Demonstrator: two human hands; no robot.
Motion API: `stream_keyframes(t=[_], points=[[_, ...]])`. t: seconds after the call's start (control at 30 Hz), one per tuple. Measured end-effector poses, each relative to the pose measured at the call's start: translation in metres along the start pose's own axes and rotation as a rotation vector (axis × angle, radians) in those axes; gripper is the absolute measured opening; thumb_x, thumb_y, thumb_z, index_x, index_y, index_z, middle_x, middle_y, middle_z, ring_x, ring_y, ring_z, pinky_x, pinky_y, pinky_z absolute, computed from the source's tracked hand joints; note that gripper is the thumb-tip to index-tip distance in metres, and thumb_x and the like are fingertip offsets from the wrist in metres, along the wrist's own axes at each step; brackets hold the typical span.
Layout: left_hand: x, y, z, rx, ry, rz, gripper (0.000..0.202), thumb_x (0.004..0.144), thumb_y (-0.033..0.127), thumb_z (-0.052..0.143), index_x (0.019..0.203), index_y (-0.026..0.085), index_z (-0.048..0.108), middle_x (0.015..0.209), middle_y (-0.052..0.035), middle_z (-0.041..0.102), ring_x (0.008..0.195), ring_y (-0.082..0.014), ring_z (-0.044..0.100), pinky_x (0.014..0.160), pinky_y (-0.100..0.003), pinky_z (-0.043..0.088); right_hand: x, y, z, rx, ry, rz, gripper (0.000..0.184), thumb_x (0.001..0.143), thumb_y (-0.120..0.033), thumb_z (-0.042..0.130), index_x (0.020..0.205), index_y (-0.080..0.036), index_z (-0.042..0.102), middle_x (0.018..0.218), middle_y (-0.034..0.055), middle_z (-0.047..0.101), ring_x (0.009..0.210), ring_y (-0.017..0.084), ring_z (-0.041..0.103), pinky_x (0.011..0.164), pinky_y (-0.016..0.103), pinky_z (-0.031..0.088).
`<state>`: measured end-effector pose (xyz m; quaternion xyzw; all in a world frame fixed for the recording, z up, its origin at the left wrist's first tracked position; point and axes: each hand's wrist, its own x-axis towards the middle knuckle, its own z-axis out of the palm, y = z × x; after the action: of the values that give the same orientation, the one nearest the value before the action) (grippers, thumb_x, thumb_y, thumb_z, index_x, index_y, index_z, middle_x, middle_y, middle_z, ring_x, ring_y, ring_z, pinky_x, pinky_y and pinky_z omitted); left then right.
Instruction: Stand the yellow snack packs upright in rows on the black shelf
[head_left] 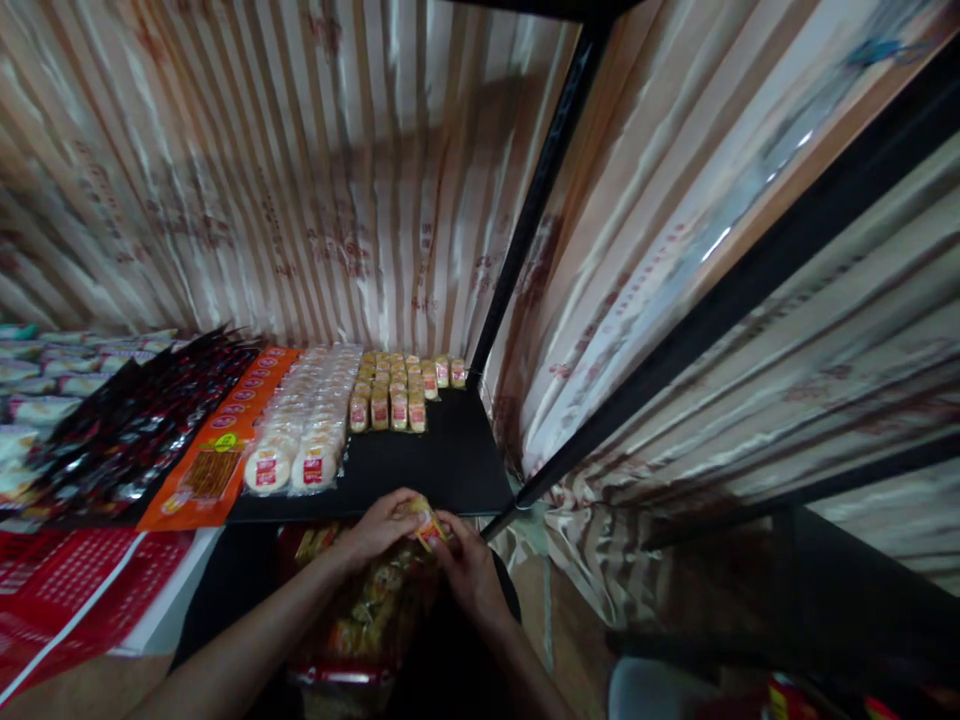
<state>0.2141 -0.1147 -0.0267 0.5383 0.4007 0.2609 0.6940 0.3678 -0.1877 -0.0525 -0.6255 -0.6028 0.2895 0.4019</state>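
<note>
Between my left hand (384, 527) and my right hand (466, 565) is a small yellow wrapped snack pack (427, 524) with a red and white label. The fingers of both hands pinch it at its two sides, just in front of the black shelf's edge. Below my hands, a container with a red rim (349, 675) holds more shiny wrapped packs (367, 610). On the black shelf (457, 450) stand rows of similar small yellow packs (388, 392), their red labels facing me.
Left of the small packs lie two rows of round white wrapped cakes (291, 455), an orange bag (214, 450) and a pile of dark shiny packets (142, 420). Black frame posts (536, 190) rise at the shelf's right end. A red perforated basket (75, 580) is at lower left.
</note>
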Motion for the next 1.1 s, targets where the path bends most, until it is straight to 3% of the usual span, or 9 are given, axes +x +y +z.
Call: stream_keyframes(t=[0.17,0.3,0.43,0.6,0.83,1.0,1.1], points=[[0.036,0.013,0.013,0.141,0.158,0.093,0.033,0.072,0.046,0.056,0.084,0.015,0.058,0.068,0.0002,0.060,0.065,-0.0134,0.056,0.062,-0.025,0.044,0.032,-0.003,-0.013,-0.092,0.111,-0.004,0.028,0.083,-0.032,0.047,0.102,-0.020,0.063,0.092,0.0062,0.064,0.068,0.014,0.061,0.064,0.024,0.050],[0.069,0.027,0.019,0.348,0.286,0.126,0.025,0.076,0.037,0.053,0.090,0.018,0.061,0.079,-0.0008,0.066,0.075,-0.0145,0.060,0.069,-0.024,0.045,0.063,0.001,-0.018,-0.211,0.185,-0.009,0.029,0.082,-0.030,0.046,0.101,-0.018,0.064,0.095,0.0083,0.064,0.070,0.016,0.061,0.073,0.027,0.049],[0.098,0.044,0.024,0.540,0.384,0.107,0.027,0.078,0.031,0.052,0.100,0.017,0.060,0.089,-0.0036,0.068,0.081,-0.0151,0.062,0.075,-0.024,0.045,0.094,0.015,-0.020,-0.219,0.248,0.043,0.029,0.081,-0.031,0.046,0.097,-0.014,0.063,0.090,0.0090,0.064,0.065,0.016,0.061,0.067,0.027,0.048],[0.132,0.049,0.036,0.546,0.495,0.118,0.032,0.083,0.023,0.043,0.110,0.012,0.055,0.106,-0.0114,0.064,0.097,-0.0175,0.060,0.087,-0.027,0.043,0.138,0.033,-0.024,-0.247,0.326,0.115,0.026,0.078,-0.030,0.048,0.093,-0.014,0.062,0.089,0.0096,0.065,0.065,0.017,0.062,0.067,0.027,0.048],[0.169,0.046,0.045,0.524,0.606,0.148,0.040,0.080,0.016,0.043,0.120,0.013,0.050,0.129,-0.0122,0.050,0.120,-0.0177,0.045,0.103,-0.028,0.032,0.194,0.053,-0.026,-0.338,0.339,0.193,0.030,0.079,-0.028,0.047,0.100,-0.012,0.062,0.093,0.0118,0.068,0.079,0.020,0.064,0.072,0.028,0.046],[0.192,0.056,0.046,0.447,0.540,0.155,0.036,0.085,0.021,0.037,0.115,0.013,0.055,0.126,-0.0112,0.054,0.120,-0.0162,0.046,0.105,-0.026,0.032,0.222,0.062,-0.026,-0.314,0.328,0.187,0.031,0.081,-0.026,0.041,0.100,-0.014,0.062,0.090,0.0109,0.068,0.081,0.021,0.064,0.069,0.027,0.046],[0.203,0.062,0.047,0.411,0.562,0.155,0.036,0.084,0.020,0.037,0.113,0.013,0.057,0.129,-0.0112,0.052,0.122,-0.0164,0.045,0.106,-0.027,0.030,0.236,0.066,-0.026,-0.260,0.335,0.127,0.031,0.080,-0.023,0.039,0.098,-0.015,0.062,0.087,0.0093,0.068,0.083,0.019,0.064,0.070,0.026,0.046]])
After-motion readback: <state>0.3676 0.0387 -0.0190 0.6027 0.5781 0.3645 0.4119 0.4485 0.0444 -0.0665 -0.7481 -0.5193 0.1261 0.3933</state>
